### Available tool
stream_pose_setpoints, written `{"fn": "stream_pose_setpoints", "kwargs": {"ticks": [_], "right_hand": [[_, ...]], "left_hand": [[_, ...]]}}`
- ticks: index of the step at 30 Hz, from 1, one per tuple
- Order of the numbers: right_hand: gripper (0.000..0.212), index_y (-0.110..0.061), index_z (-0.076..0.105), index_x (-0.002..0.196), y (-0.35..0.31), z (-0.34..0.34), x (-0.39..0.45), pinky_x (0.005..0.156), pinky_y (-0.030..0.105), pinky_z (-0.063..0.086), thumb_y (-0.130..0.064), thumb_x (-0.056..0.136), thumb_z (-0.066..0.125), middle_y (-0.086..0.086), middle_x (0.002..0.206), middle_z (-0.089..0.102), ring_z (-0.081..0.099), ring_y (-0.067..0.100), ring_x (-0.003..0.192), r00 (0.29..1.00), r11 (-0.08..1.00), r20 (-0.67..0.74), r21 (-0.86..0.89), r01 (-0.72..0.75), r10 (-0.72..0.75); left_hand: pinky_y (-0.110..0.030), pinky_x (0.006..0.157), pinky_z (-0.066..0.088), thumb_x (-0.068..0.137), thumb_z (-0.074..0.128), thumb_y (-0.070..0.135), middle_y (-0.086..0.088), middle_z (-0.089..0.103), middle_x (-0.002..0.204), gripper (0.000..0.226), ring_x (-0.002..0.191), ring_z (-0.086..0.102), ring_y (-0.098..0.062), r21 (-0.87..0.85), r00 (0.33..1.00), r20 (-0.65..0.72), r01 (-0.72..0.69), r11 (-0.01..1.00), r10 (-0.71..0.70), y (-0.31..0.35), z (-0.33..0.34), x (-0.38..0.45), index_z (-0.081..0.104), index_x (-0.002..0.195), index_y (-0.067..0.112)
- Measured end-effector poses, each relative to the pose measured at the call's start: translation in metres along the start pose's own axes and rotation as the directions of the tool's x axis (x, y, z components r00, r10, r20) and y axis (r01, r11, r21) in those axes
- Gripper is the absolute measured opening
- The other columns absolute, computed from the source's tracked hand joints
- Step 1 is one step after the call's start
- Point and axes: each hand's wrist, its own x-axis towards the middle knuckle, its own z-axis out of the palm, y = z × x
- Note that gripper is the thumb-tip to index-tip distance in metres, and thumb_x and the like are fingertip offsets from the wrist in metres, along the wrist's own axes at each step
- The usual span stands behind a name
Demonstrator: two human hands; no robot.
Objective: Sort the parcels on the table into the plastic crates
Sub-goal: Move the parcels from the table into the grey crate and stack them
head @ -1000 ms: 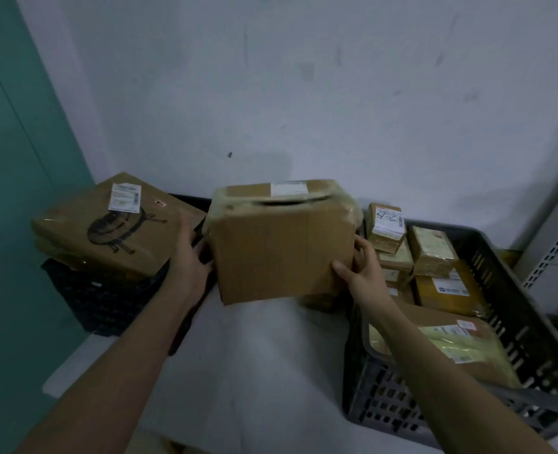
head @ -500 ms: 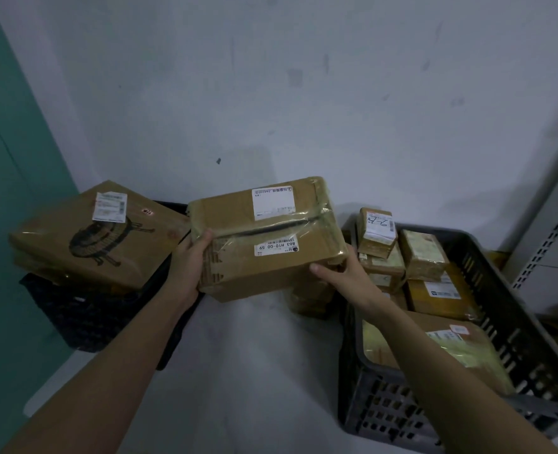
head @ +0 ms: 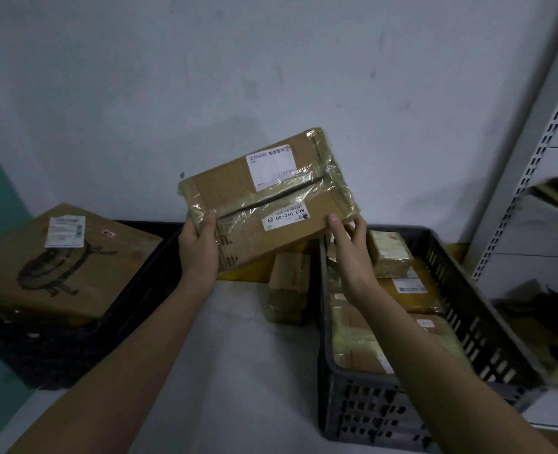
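Our grey crate (head: 487, 290) at four o'clock is crowded. The taped parcel (head: 267, 198), tilted at center above the table (head: 238, 371), is gripped by our left hand (head: 199, 253) and pinched by our right hand (head: 349, 247); slick wrap could let it slip, we judge.

Cardboard parcel (head: 264, 204), glossy tape, plastic crate (head: 461, 283)

Grey wall (head: 205, 77), metal shelf rack (head: 529, 165)
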Motion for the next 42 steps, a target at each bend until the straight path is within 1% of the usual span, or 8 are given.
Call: {"fn": "stream_pose_setpoints", "kwargs": {"ticks": [6,12,18,21,25,31,38,42], "right_hand": [[0.059,-0.037,0.025,0.141,-0.017,-0.052,-0.004,0.102,0.049,0.045,-0.053,0.094,0.056,-0.008,0.137,0.042,0.046,0.019,0.126,0.993,0.999,-0.117,-0.034,0.004,-0.008],[0.106,-0.048,0.006,0.152,-0.024,-0.108,-0.011,0.106,0.064,0.039,-0.082,0.070,0.063,-0.003,0.160,0.025,0.033,0.031,0.143,0.979,0.990,-0.154,-0.033,-0.137,0.130],[0.108,-0.050,-0.003,0.152,-0.029,-0.142,-0.024,0.100,0.064,0.045,-0.063,0.077,0.073,-0.003,0.156,0.036,0.046,0.030,0.135,0.976,0.990,-0.171,0.073,-0.121,0.132],[0.079,-0.052,0.012,0.151,-0.034,-0.172,-0.028,0.091,0.060,0.052,-0.059,0.089,0.060,-0.004,0.151,0.043,0.052,0.029,0.129,0.956,0.992,-0.269,0.079,-0.097,0.115],[0.054,-0.047,0.021,0.152,-0.043,-0.201,-0.029,0.087,0.045,0.054,-0.054,0.102,0.038,-0.004,0.149,0.045,0.055,0.023,0.124,0.941,0.995,-0.339,-0.093,-0.043,0.009],[0.065,-0.027,0.025,0.147,-0.043,-0.209,-0.036,0.077,0.028,0.054,-0.033,0.095,0.063,-0.003,0.129,0.052,0.061,0.011,0.102,0.941,0.953,-0.335,-0.297,-0.062,-0.044],[0.065,-0.026,0.025,0.152,-0.031,-0.201,-0.034,0.102,0.053,0.048,-0.044,0.096,0.053,0.004,0.142,0.048,0.053,0.026,0.119,0.920,0.872,-0.388,-0.427,-0.240,0.063],[0.063,-0.035,0.019,0.153,-0.026,-0.175,-0.043,0.095,0.049,0.052,-0.054,0.098,0.044,-0.007,0.127,0.048,0.059,0.025,0.111,0.930,0.844,-0.368,-0.501,-0.194,-0.004]], "left_hand": [[-0.031,0.076,0.055,0.104,0.047,0.034,0.001,0.070,0.103,0.033,0.097,0.068,-0.017,-0.033,0.994,0.078,0.075,0.997,-0.072,-0.003,0.053,-0.027,0.058,0.130,0.018],[-0.016,0.059,0.052,0.105,0.043,0.032,0.003,0.068,0.105,0.031,0.083,0.067,-0.003,-0.121,0.990,0.105,0.110,0.987,-0.097,0.008,0.135,-0.079,0.053,0.131,0.019],[-0.045,0.098,0.049,0.103,0.045,0.038,-0.003,0.042,0.151,0.062,0.125,0.053,-0.025,-0.066,0.933,0.270,0.263,0.963,-0.236,0.016,0.197,-0.132,0.012,0.156,0.035],[-0.050,0.104,0.043,0.092,0.068,0.038,0.001,0.025,0.161,0.093,0.137,0.042,-0.027,-0.063,0.865,0.414,0.338,0.939,-0.284,0.008,0.203,-0.143,-0.004,0.149,0.054],[-0.052,0.088,0.057,0.082,0.078,0.037,0.003,0.042,0.148,0.084,0.124,0.055,-0.030,0.053,0.734,0.556,0.438,0.897,-0.391,-0.003,0.209,-0.151,0.018,0.138,0.054],[-0.046,0.075,0.062,0.096,0.061,0.042,-0.007,0.062,0.118,0.040,0.089,0.072,-0.028,0.295,0.634,0.540,0.473,0.830,-0.553,-0.006,0.209,-0.149,0.043,0.127,0.023],[-0.043,0.077,0.062,0.095,0.051,0.057,-0.008,0.068,0.094,0.048,0.084,0.070,-0.025,0.414,0.772,0.509,0.169,0.894,-0.381,-0.012,0.190,-0.141,0.054,0.122,0.016],[-0.050,0.082,0.058,0.085,0.054,0.070,-0.006,0.053,0.137,0.073,0.112,0.061,-0.031,0.404,0.743,0.509,0.239,0.883,-0.435,-0.009,0.190,-0.119,0.038,0.143,0.029]]}}
